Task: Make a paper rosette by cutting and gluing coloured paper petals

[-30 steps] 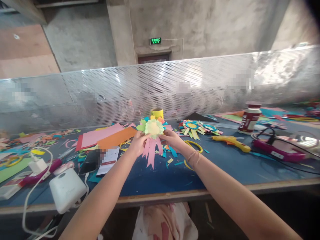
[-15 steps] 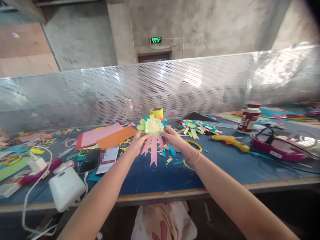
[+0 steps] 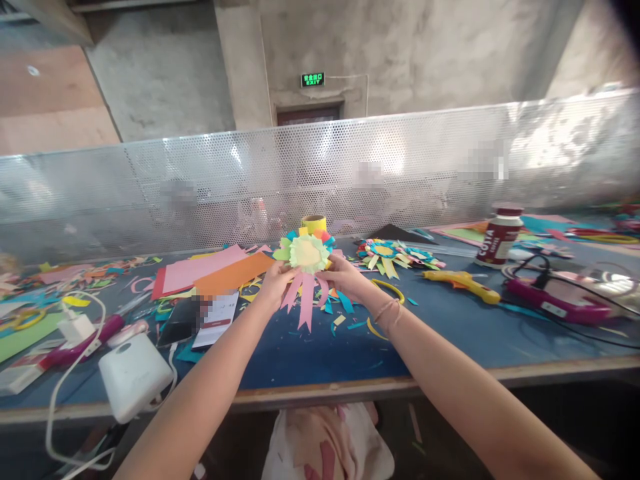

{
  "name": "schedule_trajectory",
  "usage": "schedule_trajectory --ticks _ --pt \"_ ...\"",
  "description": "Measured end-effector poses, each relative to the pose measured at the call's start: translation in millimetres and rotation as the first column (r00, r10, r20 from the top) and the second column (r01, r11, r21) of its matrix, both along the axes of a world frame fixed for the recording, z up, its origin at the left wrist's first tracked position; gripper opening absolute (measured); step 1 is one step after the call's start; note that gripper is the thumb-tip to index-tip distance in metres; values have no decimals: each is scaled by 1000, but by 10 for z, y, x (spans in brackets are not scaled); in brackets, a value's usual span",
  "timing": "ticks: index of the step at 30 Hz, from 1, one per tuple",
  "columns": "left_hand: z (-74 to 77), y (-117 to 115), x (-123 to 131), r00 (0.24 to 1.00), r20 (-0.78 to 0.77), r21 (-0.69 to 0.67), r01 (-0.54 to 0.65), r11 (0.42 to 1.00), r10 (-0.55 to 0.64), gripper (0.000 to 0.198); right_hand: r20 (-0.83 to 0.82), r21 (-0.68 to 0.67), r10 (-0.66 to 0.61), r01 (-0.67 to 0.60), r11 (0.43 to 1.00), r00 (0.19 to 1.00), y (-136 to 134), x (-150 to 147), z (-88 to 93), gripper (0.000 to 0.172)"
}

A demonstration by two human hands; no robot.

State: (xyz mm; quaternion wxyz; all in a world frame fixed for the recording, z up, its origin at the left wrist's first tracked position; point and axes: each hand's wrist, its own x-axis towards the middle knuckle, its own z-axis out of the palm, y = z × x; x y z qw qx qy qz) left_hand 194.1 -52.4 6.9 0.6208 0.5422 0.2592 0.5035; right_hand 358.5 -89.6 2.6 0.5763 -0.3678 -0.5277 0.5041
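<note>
Between my two hands is a paper rosette (image 3: 309,255), with a pale yellow-green centre, colourful outer loops and pink ribbon tails hanging down. My left hand (image 3: 278,283) grips its left edge, the fingers partly hidden behind the paper. On the opposite edge my right hand (image 3: 345,275) is closed on it too. Behind the rosette stands a yellow roll of tape (image 3: 314,223). Two more rosettes (image 3: 384,252) lie on the table to the right of my right hand. Close to my right wrist is a yellow ring-shaped handle (image 3: 393,291) among blue paper scraps.
A yellow glue gun (image 3: 463,283), a dark red bottle (image 3: 499,237) and a purple power strip (image 3: 555,303) are on the right. Coloured paper sheets (image 3: 215,270), a phone (image 3: 216,320) and a white power bank (image 3: 134,377) with cables lie left. A perforated metal screen (image 3: 200,193) runs behind.
Both hands keep hold of the rosette, which has turned very slightly, its pink tails swinging a little to the left. Everything else looks unmoved.
</note>
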Motion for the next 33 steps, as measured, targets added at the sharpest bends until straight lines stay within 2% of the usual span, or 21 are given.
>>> schedule_trajectory --ticks 6,11,16,23,29,33 --pt "-50 46 11 999 -36 -15 -25 1000 25 41 59 -8 -17 18 1000 998 0 13 -5 40" --pt "-51 47 15 1000 -16 14 -20 1000 20 34 133 60 -48 41 997 990 -6 12 2 33" --pt "-59 67 23 999 -33 42 -8 999 10 30 146 67 -54 45 997 988 18 22 -24 35" --pt "-61 54 23 997 -71 28 16 999 -14 43 144 84 -40 28 996 989 60 32 -51 37" --pt "-44 28 20 994 -89 -6 56 998 -57 44 207 99 -94 75 992 974 60 34 -49 33" --pt "-47 16 27 994 -67 -25 80 996 -82 42 240 112 -126 102 988 962 58 34 -49 36"
